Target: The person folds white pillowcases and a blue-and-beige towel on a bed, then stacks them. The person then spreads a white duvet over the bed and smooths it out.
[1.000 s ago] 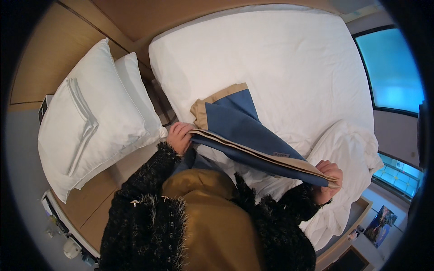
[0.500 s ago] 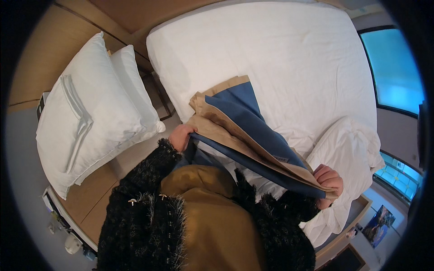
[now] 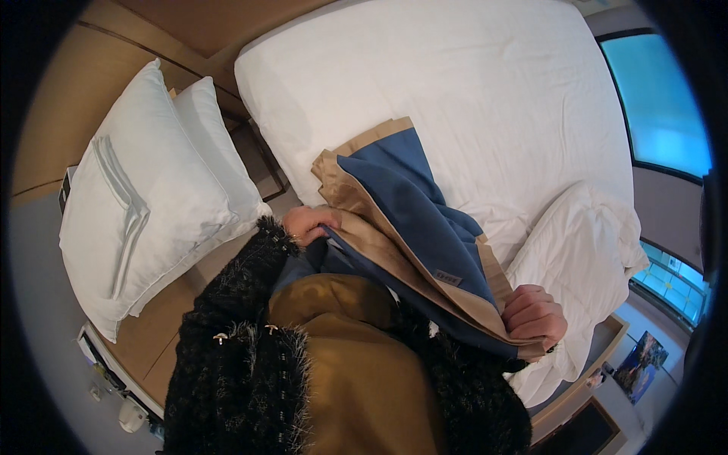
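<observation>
In the head view, the blue cloth with its tan border lies in layered folds, its far end resting on the white bed and its near edge drawn between the two hands, close to the person's body. The left hand is clamped on one corner of that edge, fingers curled over the top; the right hand is closed on the opposite end, with the bunched white duvet just behind it. A small grey label sits on the blue face near the right hand. The pillows stand stacked at the left, one corner near the left hand. The layers look loose and uneven, so if the right grip has caught only some of them, the rest could slide out and the folds come askew. A sideways sweep might also drag in the duvet, or the shaggy jacket could snag the border (how many layers each hand pinches, I cannot tell).
</observation>
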Motion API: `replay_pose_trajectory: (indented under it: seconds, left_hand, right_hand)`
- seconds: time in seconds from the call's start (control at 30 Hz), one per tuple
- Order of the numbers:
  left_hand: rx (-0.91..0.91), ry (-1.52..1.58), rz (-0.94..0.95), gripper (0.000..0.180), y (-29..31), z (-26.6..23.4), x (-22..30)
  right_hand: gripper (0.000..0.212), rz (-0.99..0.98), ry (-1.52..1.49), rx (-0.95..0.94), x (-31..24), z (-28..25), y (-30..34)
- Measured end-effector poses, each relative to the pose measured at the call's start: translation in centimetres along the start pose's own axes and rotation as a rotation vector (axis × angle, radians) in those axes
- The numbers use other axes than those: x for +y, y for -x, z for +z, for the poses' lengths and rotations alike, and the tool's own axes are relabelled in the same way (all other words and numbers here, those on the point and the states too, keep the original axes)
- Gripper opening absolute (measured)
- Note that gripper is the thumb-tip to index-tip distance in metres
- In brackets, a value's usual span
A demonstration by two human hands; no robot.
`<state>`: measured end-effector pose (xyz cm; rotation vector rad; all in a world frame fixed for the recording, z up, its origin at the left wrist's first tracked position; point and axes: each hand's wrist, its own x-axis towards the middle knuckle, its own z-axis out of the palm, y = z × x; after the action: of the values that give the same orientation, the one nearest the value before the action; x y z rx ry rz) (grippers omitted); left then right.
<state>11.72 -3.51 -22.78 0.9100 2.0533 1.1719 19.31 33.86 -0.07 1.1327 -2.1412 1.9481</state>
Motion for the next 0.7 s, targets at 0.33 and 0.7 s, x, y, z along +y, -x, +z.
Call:
replay_pose_trajectory:
  seconds: [0.33,0.7]
  left_hand:
    - [0.319,-0.486,0.29,0.019,-3.2,-1.4,2.4]
    - [-0.065,-0.509,0.338,0.026,-8.5,-2.4,2.6]
  right_hand:
    - [0.038,0.021,-0.012,-0.063,0.1,0.4,-0.4]
    - [0.043,0.001,-0.012,-0.005,-0.6,1.6,-0.8]
